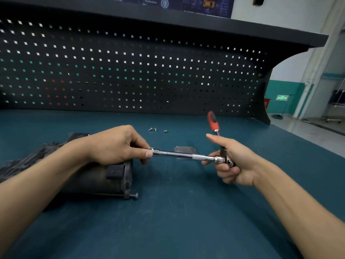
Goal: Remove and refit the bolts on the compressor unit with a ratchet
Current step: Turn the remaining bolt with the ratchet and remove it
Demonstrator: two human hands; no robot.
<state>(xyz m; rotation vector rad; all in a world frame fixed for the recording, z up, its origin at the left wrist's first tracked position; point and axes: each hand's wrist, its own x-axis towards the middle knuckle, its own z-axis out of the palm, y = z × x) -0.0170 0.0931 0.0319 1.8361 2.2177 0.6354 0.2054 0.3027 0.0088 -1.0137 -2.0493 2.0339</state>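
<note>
The dark compressor unit (97, 176) lies on its side at the left of the blue-green bench, partly under my left arm. One bolt (134, 196) sticks out of its lower end flange. My left hand (115, 144) pinches the socket end of a chrome extension bar (179, 155) held level above the bench. My right hand (230, 161) grips the ratchet head at the bar's other end, thumb raised. The ratchet's red and black handle (212, 123) points up and away. Three loose bolts (155, 129) lie on the bench beyond the bar.
A small grey metal plate (184, 149) lies flat behind the extension bar. A dark pegboard (130, 71) with an overhanging shelf closes off the back of the bench (177, 221). The bench's right edge drops to an open floor area at the far right.
</note>
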